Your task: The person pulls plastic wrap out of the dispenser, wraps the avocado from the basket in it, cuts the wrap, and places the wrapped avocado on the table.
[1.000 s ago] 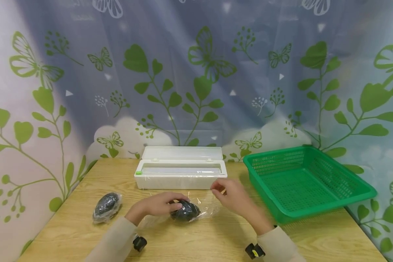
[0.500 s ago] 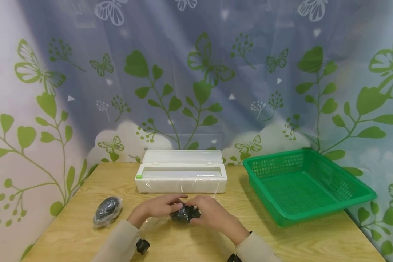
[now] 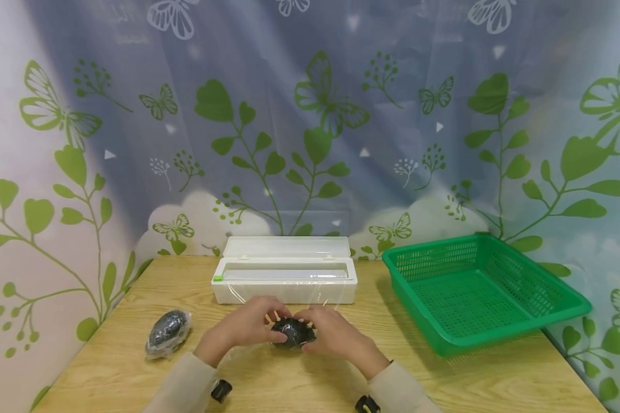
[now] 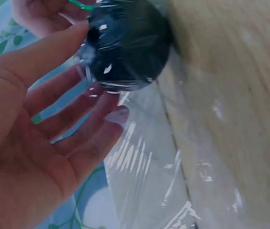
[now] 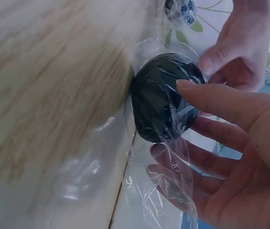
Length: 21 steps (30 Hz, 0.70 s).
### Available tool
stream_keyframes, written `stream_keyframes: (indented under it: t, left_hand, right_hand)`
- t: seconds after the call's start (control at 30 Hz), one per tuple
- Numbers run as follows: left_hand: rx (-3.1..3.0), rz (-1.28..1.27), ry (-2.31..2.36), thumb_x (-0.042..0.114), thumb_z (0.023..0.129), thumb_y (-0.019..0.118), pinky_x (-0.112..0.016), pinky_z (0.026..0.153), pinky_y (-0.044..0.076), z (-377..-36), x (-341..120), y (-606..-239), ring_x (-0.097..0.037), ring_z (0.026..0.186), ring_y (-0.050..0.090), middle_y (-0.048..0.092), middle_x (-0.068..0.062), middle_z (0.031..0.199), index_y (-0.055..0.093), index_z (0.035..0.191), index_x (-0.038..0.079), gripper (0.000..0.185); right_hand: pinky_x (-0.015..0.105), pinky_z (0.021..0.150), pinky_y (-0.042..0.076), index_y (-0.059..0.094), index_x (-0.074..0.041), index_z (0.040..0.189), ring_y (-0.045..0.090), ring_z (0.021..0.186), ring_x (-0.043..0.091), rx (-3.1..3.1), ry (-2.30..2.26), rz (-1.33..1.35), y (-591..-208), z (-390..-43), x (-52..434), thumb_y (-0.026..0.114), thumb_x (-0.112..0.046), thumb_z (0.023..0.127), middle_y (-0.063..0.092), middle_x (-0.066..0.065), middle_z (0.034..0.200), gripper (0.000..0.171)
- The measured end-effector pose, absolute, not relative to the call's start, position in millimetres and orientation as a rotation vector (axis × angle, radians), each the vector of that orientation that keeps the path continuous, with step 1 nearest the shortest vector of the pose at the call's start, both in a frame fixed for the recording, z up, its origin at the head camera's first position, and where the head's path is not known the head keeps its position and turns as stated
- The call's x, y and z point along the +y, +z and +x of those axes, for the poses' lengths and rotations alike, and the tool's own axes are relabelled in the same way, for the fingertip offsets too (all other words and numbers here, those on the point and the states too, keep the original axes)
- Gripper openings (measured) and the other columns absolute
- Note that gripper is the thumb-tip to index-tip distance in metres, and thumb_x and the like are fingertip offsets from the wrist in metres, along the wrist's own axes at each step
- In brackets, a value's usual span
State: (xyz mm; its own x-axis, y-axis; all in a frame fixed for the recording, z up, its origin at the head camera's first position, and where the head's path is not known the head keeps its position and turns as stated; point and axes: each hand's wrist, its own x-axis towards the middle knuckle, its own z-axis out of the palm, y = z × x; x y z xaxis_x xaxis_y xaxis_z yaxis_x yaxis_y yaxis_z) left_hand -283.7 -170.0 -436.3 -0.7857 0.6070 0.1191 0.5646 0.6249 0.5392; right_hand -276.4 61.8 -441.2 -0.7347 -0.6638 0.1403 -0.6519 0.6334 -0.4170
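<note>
From my end, nearest are the beige sleeves (image 3: 403, 390), on the near side of the white film dispenser (image 3: 284, 283) (my ref pt), each w/ a black wrist unit (image 3: 221, 391). Past them L hand (image 3: 248, 324) & R hand (image 3: 336, 335) are close tog., both gripping the dark ovoid (image 3: 293, 332), thumbs (image 5: 213, 97) toward me, fingers (image 5: 213, 162) on its far side; it's at the table (image 3: 134, 384) just this side of the dispenser, approx. at its middle. Clear cling film (image 5: 171, 183) is snug over the ovoid but loose & creased by R hand, w/ more spread toward the dispenser; can't tell if it's cut free. I read the step as tucking film, so I'd use even thumb pressure, gather the slack w/ R while L steadies, & smooth outward, no yanking, b/c thin film prob. tears or clings to itself. Min. lift too, so it doesn't drag the dispenser. A 2nd wrapped ovoid (image 3: 167, 330) lies L of & nearer than the dispenser, film bunched at its edges: decent guide for the finish I'd want. Green plastic basket (image 3: 470, 298) is R of the dispenser. Dispenser's lid (image 3: 286, 248) is up at its back, green slider (image 3: 218, 278) at its L end; patterned curtain (image 3: 289, 172) hangs behind it.
</note>
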Motion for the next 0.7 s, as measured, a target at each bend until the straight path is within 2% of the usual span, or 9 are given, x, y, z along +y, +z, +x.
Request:
stream_keyframes:
  t: [0.17, 0.4, 0.53, 0.7]
  left_hand:
    - [2.798, 0.955, 0.861, 0.018, 0.075, 0.093, -0.032, 0.082, 0.059, -287, -168, -444, -0.019, 0.095, 0.067, 0.072, -0.002, 0.109, 0.074, 0.118, 0.008, 0.048]
    - [2.76, 0.972, 0.856, 0.013, 0.084, 0.086, -0.037, 0.085, 0.062, -294, -169, -446, -0.027, 0.098, 0.07, 0.073, -0.013, 0.115, 0.07, 0.123, -0.002, 0.045]
    - [2.715, 0.975, 0.849, 0.014, 0.09, 0.081, -0.039, 0.086, 0.061, -298, -171, -445, -0.027, 0.099, 0.071, 0.073, -0.016, 0.118, 0.069, 0.125, -0.003, 0.041]
    - [2.675, 0.993, 0.838, 0.016, 0.093, 0.077, -0.034, 0.086, 0.06, -304, -174, -442, -0.025, 0.101, 0.071, 0.074, -0.014, 0.118, 0.07, 0.124, -0.003, 0.037]
  right_hand:
    - [0.036, 0.092, 0.057, 0.067, -0.007, 0.133, 0.068, 0.106, 0.024, 2.81, -0.697, -1.089, -444, -280, 63, 0.091, -0.012, 0.076, 0.073, 0.007, 0.121, 0.062]
    - [0.039, 0.094, 0.057, 0.062, -0.004, 0.137, 0.069, 0.108, 0.026, 2.818, -0.754, -1.063, -448, -286, 62, 0.091, -0.016, 0.078, 0.073, 0.011, 0.12, 0.066]
    - [0.039, 0.091, 0.056, 0.065, -0.005, 0.129, 0.069, 0.106, 0.027, 2.804, -0.826, -1.042, -452, -291, 61, 0.089, -0.02, 0.081, 0.074, 0.012, 0.116, 0.056]
    - [0.034, 0.085, 0.057, 0.068, -0.007, 0.125, 0.07, 0.105, 0.026, 2.738, -0.932, -1.011, -455, -298, 59, 0.079, -0.03, 0.092, 0.074, 0.014, 0.116, 0.042]
